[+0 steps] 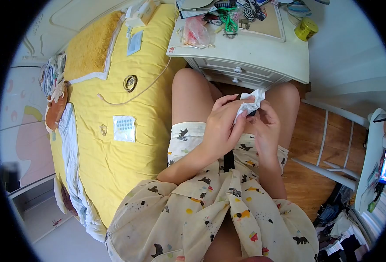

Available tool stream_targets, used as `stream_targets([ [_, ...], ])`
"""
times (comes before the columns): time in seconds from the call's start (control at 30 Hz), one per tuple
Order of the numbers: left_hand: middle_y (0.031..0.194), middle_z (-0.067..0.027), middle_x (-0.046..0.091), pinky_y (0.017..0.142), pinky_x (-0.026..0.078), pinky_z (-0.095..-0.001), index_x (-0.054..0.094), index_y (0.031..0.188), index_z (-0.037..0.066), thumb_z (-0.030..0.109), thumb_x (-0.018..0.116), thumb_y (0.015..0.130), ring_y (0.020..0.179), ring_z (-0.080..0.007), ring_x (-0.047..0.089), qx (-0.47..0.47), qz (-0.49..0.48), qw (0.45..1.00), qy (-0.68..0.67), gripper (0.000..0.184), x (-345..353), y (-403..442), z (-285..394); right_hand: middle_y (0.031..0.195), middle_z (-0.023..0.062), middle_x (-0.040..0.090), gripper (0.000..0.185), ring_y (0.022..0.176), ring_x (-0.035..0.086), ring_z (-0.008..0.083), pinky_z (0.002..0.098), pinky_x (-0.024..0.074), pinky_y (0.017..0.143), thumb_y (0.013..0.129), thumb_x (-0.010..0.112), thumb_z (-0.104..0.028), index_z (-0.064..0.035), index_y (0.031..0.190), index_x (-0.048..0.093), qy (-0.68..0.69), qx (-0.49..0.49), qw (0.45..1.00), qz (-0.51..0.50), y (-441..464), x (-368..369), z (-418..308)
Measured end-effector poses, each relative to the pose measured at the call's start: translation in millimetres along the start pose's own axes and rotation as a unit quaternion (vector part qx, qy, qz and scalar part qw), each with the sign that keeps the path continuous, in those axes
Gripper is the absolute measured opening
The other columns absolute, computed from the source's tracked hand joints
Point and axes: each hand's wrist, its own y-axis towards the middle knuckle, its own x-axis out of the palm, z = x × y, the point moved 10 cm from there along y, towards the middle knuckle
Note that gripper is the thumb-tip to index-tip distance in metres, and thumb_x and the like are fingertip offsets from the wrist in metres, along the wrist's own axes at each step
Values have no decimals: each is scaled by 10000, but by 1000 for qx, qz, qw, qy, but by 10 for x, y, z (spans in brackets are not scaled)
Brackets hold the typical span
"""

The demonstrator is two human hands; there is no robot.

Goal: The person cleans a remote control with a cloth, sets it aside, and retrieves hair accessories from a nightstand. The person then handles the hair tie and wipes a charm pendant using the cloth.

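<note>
Bed (pixel 145 148), one, yellow-quilted, at the person's left; we judge its soft surface poor for small loose pieces, since a shifting leg could tug the quilt and roll them. Wooden floor (pixel 306 183), one, showing to the right of the legs; we rate it the worst landing, hard and partly hidden under the chair (pixel 326 166). White dresser (pixel 241 50), one, beyond the knees, crowded along its far side; a knee knocking the drawers, in our view, might topple something. Hands, two, meeting above the lap between the thighs. Left hand (pixel 221 122): we see thumb and fingers pressed together, pinching the white tissue. Right hand (pixel 267 126): fingers bent inward around the small dark thing, their tips partly covered, so we cannot tell how firmly they press. Packet with blue dots (pixel 124 129), one, flat on the quilt. White tissue (pixel 257 99), one, crumpled, standing up between the two hands; we expect it could tear if rubbed hard or caught on an edge. Black-and-gold ring-shaped piece (pixel 131 83), one, near the pale cable (pixel 114 104), which could drag it if pulled. Small dark thing (pixel 252 113), one, held between the hands just below the tissue, identity not legible to us; it could slip, we think, because loose tissue masks the grip, and drop between the thighs towards the floor
</note>
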Motion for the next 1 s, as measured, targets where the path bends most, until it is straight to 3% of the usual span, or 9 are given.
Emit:
stream_targets([
  [0.27,835,-117,664,934,421,-427,605,1060,-15,4,524,841,736,-246,629,27,-2,1000,11,234,-22,2,73,1191,114,458,381,1083,553,244,312,564,803,776,550,184,50,1131,584,-130,-88,986,49,-9,63,-331],
  [0.43,835,-137,653,935,423,-444,607,1025,-20,5,528,841,755,-272,624,33,7,999,13,201,-78,8,81,1170,113,469,442,1064,554,223,307,552,831,734,615,182,36,1151,593,-195,-126,971,66,-31,42,-352],
  [0.53,833,-169,645,826,476,-388,603,1003,-26,40,522,877,731,-286,626,3,4,1000,3,164,-136,5,-52,1142,105,491,468,1038,558,201,295,536,847,712,669,155,27,1156,596,-211,-145,964,73,-36,72,-382],
  [0.63,776,-169,629,668,482,-304,596,993,-30,89,499,925,659,-224,612,-163,38,973,-157,169,-107,-139,-509,1129,100,515,492,1014,562,183,288,523,855,700,701,132,20,1167,595,-238,-150,957,69,-22,101,-372],
  [0.67,737,-140,620,563,439,-256,593,999,-30,123,475,953,620,-136,566,-181,13,969,-165,198,-89,-165,-562,1128,99,523,501,1006,564,177,286,519,857,697,709,126,18,1173,594,-250,-148,955,66,-19,107,-358],
  [0.87,747,-93,628,609,443,-237,591,1020,-25,121,468,959,657,-81,534,-187,24,960,-205,200,-108,-151,-536,1193,125,542,466,1063,560,197,302,520,863,735,682,117,31,1181,581,-195,-127,971,58,7,108,-268],
  [1.0,818,-82,641,676,447,-226,593,1038,-24,125,474,961,746,-66,538,-182,58,956,-225,206,-173,-117,-590,1205,143,560,471,1083,563,220,340,514,893,791,631,97,32,1244,521,-87,-20,996,17,34,120,-118],
])
